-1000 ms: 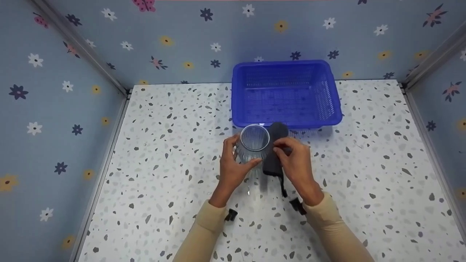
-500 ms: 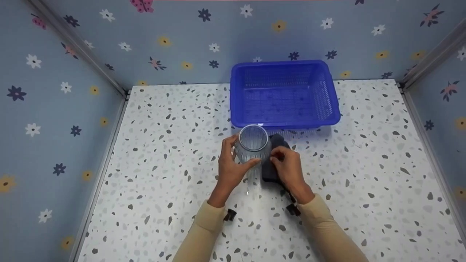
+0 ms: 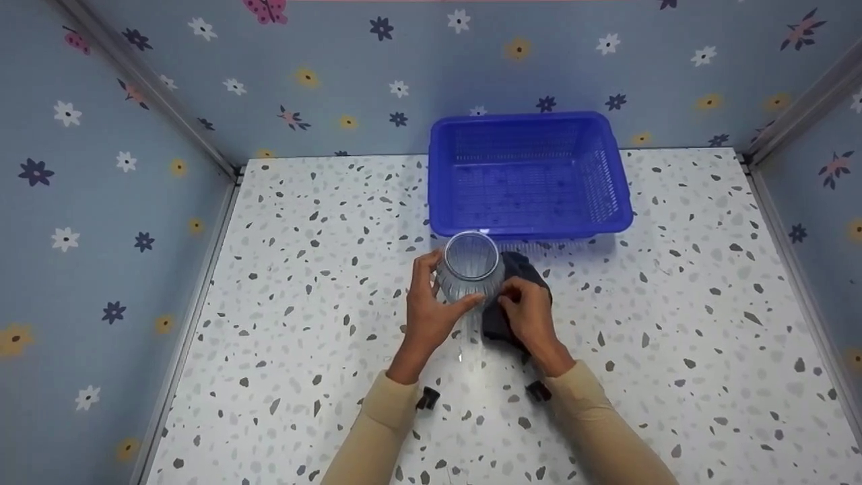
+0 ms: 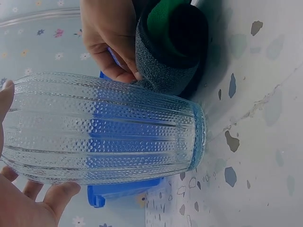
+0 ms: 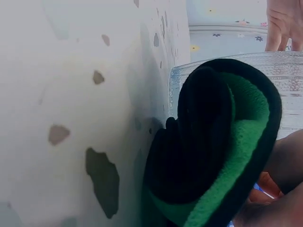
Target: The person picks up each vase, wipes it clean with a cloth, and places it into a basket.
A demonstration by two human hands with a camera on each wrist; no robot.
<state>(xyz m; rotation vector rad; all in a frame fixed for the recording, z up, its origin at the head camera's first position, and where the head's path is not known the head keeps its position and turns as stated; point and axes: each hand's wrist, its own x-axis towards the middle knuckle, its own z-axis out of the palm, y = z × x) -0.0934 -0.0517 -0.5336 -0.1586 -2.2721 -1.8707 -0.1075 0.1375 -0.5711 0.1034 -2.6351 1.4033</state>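
Just below the centre of the head view, the glass jar (image 3: 471, 261) seems to stand upright on the speckled table (image 3: 303, 303), mouth up, its rim beside the lower edge of the blue basket (image 3: 539, 230). On my feed, the left hand (image 3: 431, 311) is curved round its body, thumb on the lower side, fingers along the left. To the right of the jar, the right hand (image 3: 530, 313) pinches the edge of the dark cloth (image 3: 498, 325) between thumb and fingertips; whether cloth touches glass I cannot tell.

I judge the jar rigid, breakable and moderately heavy, liable to slide under a light hold, though the ribs and dimples in the left wrist view should give skin some bite. I would grip the wide belly, thumb opposing fingers, with even, modest pressure, and avoid the rim, where a pinch could chip or tip it. Since it tapers toward the base, a low hold might slip.

The cloth, curled in the upper part of that view with green inside, looks soft and light; I'd pinch a doubled edge, as its loose middle would probably sag.
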